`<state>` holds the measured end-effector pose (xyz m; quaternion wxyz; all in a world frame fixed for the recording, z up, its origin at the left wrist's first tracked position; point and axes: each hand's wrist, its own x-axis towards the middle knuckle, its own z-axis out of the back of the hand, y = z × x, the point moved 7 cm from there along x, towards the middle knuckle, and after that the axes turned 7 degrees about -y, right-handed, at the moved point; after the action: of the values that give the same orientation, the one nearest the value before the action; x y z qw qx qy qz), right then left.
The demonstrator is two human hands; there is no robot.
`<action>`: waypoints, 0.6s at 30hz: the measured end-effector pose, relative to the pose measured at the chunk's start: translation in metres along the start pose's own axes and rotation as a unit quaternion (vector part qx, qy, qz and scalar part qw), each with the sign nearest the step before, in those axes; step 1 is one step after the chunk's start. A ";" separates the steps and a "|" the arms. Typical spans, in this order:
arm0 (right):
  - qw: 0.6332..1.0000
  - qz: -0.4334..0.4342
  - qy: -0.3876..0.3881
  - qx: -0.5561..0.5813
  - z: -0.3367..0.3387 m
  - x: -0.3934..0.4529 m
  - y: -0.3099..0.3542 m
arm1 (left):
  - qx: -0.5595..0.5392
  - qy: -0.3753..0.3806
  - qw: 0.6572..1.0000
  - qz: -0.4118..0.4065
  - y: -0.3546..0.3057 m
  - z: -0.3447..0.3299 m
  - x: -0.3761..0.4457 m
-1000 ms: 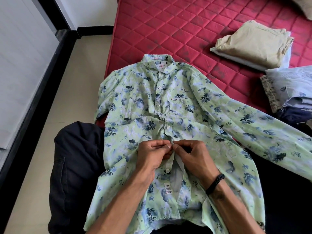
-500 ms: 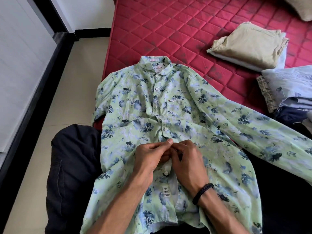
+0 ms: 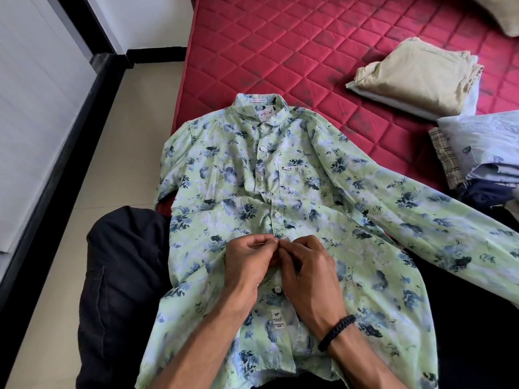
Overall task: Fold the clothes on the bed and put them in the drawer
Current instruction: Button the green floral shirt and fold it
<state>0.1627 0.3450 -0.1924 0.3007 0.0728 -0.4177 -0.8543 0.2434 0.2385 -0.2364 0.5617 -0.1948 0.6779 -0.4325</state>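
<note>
shirt (image 3: pixel 280 192) lies face-up on bed (image 3: pixel 280 51), hem toward us | our left hand (image 3: pixel 247 265) and right hand (image 3: pixel 306 270) pinch its placket, fingertips meeting just above an undone button (image 3: pixel 277 289) | thin, limp, light cloth, we judge; best held by both placket edges

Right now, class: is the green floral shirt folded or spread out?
Spread out: the green floral shirt lies flat, front up, one sleeve stretched sideways.

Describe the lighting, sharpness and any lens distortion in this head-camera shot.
Head view: soft, even daylight with no hard glare; both hands, the left hand and the right hand, and the floral shirt look sharp; the red mattress shows dark smudges, which look like stains rather than shadows; wide-angle distortion bends the black floor trim at the left edge.
</note>
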 end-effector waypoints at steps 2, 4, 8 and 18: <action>0.999 -0.036 -0.009 0.027 0.002 0.001 -0.005 | 0.011 -0.005 0.999 -0.032 0.000 0.000 0.002; 0.995 -0.077 -0.014 0.053 0.003 0.002 -0.010 | 0.046 -0.010 0.995 -0.084 -0.002 -0.001 0.002; 0.987 -0.129 -0.024 0.092 0.008 0.004 -0.015 | 0.082 -0.008 0.985 -0.150 -0.006 -0.001 0.003; 0.974 -0.183 -0.023 0.132 0.007 0.015 -0.021 | 0.149 -0.023 0.958 -0.244 -0.014 -0.006 -0.003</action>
<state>0.1386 0.3511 -0.2024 0.1175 0.1668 -0.5135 -0.8335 0.2356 0.2349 -0.2231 0.4775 -0.2780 0.5243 -0.6480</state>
